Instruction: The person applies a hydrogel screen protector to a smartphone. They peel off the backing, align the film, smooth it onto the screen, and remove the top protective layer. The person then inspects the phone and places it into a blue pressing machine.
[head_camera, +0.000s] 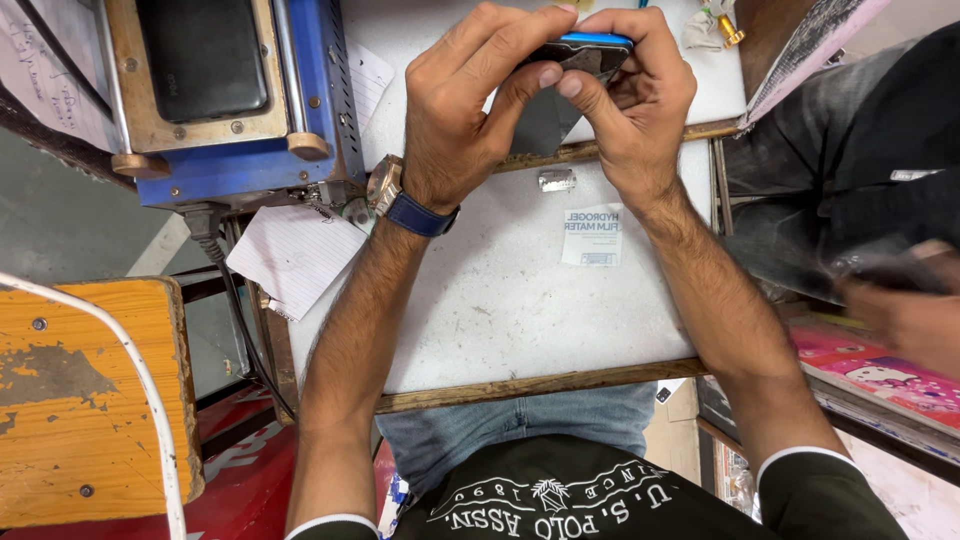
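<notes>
Both of my hands hold a blue-edged phone (590, 45) above the white worktable (500, 300). My left hand (475, 100), with a watch on a blue strap at the wrist, grips the phone's left end, thumb pressed on its dark underside. My right hand (630, 95) wraps the right end, thumb meeting the left thumb under the phone. A dark film or sheet (545, 120) hangs below the phone between the thumbs.
A blue and wooden machine (230, 90) with a dark slab on top stands at the left. Lined paper (295, 255) pokes out beneath it. A small white packet (592, 237) and a metal clip (557, 180) lie on the table. An orange stool (85, 390) is lower left. Another person's hand (905, 310) is at right.
</notes>
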